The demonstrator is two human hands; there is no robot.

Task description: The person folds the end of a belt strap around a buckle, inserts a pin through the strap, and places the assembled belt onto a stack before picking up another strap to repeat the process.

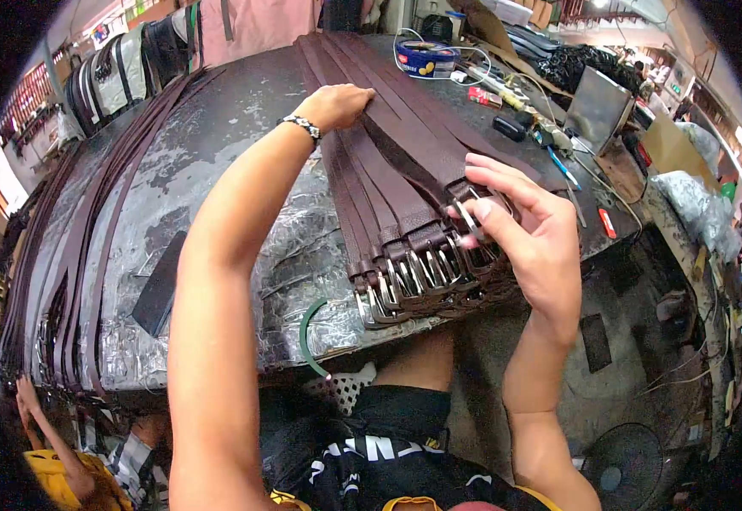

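Observation:
Dark brown leather belts [358, 192] lie in an overlapping pile on the table, their silver buckles [418, 271] bunched near the front edge. My left hand [337, 106], with a patterned bracelet on the wrist, is closed on a belt farther up the pile. At the buckle end of a belt on the right side of the pile, my right hand [529, 221] has its thumb and fingers around a buckle [465, 213]. Part of that buckle is hidden by the fingers.
More belt strips [103, 196] lie on the left of the table [290, 255]. A blue round tin [426, 60], cables, a black case [509, 129] and a red lighter [606, 223] are at the right. Another person's arm [51, 426] shows at lower left.

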